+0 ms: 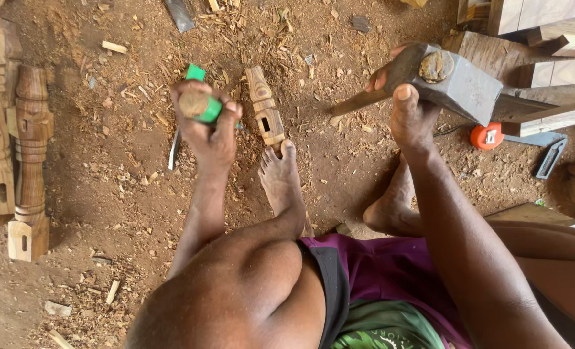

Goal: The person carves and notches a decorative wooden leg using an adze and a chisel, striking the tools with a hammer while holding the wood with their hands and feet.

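From the head camera, the person sits on a dirt floor (126, 194) strewn with wood chips and shavings, knees drawn up, bare feet forward.

The left hand (208, 126) is closed in a full grip around a green-handled chisel with a round wooden butt end (198, 103); the butt faces up at the camera, and a thin grey metal blade shows below the fist, pointing down toward the floor. The hand is raised above the ground, left of the left foot (282, 178).

The right hand (407, 106) is wrapped tight around the wooden handle of a heavy grey steel hammer (455, 81), gripping just below the head, which is held up and tilted to the right, well apart from the chisel.

Between the two hands, lying on the floor just ahead of the left foot's toes, is a small turned and carved wooden post with a rectangular slot (265, 106).

At the far left lie two longer carved wooden posts (30, 161) side by side. To the right are pale sawn wooden planks (546, 39), an orange round tape measure (487, 136) and a grey metal square (551, 157).
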